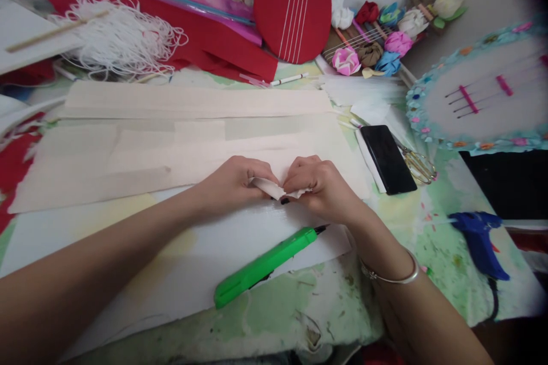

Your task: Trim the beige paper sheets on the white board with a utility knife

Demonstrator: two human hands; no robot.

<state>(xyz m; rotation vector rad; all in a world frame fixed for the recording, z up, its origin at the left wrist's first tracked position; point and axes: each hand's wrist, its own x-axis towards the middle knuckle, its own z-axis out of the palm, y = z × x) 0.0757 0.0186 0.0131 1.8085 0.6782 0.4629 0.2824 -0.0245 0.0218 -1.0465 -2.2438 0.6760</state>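
Note:
Between my two hands is a small piece of pale crepe paper [270, 187], creased and ragged along its edge. My left hand [240, 182] pinches one end of it, and my right hand [319, 185] pinches the other, the fingertips almost meeting. Both hands are over a white board [171, 256]. Beneath and behind them, wide cream paper sheets [98, 154] lie across the table. Just in front of the hands, a green utility knife [265, 268] rests at a slant with its dark blade end toward my right wrist.
To the right lie a black phone [387, 159], gold-handled scissors [422, 166] and a blue glue gun [482, 242] with a cord. White string [124, 37] is heaped at back left. A red string-decorated oval [293, 8], paper flowers [368, 54] and a flower-edged oval [475, 91] stand behind.

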